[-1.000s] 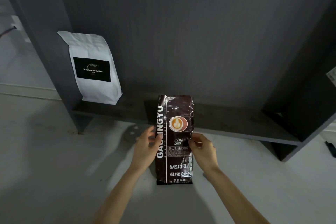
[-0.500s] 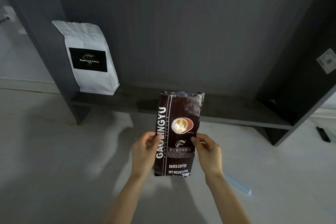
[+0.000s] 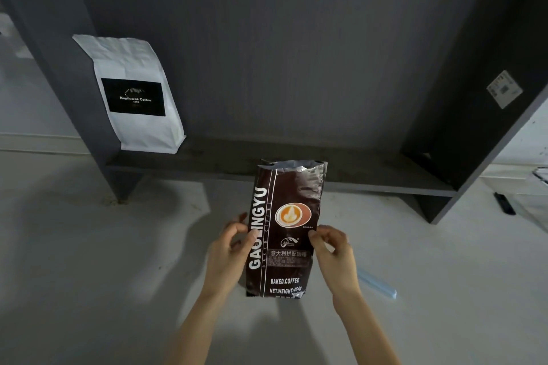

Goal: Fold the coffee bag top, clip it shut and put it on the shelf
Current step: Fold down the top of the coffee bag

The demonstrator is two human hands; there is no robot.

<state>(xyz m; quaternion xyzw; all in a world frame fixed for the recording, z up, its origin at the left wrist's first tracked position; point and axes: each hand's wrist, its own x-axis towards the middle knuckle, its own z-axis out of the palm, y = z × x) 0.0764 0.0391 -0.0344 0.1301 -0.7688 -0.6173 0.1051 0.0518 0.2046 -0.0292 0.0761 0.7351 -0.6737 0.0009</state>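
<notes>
A white coffee pouch [image 3: 135, 98] with a black label stands upright at the far left, leaning against the dark side panel. A pale sticker [image 3: 504, 88] with small print, too fine to read, sits on the inner face of the right panel. On the light grey floor [image 3: 74, 261], a small black object [image 3: 504, 203] lies near the right edge.

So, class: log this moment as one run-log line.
stage: pre-fold | brown coffee bag: upright, top unfolded | left hand, right hand: gripping sides | blue clip: on floor
</notes>
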